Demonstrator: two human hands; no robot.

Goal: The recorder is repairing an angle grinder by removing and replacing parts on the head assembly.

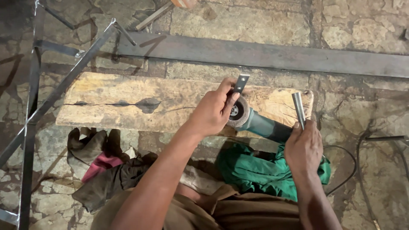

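Grinder (260,124) lies across the plank's (128,102) near edge, its disc under my left hand (213,111), whose grip pinches a flat spanner (240,84) there, while my right hand (303,147) clasps an upright metal rod (298,108) beside its body.

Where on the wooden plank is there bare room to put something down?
The left stretch of the wooden plank is bare, bordered by the metal frame on the left and the left hand on the right; a long crack runs through it. The right end is crowded: angle grinder, right hand with its metal rod.
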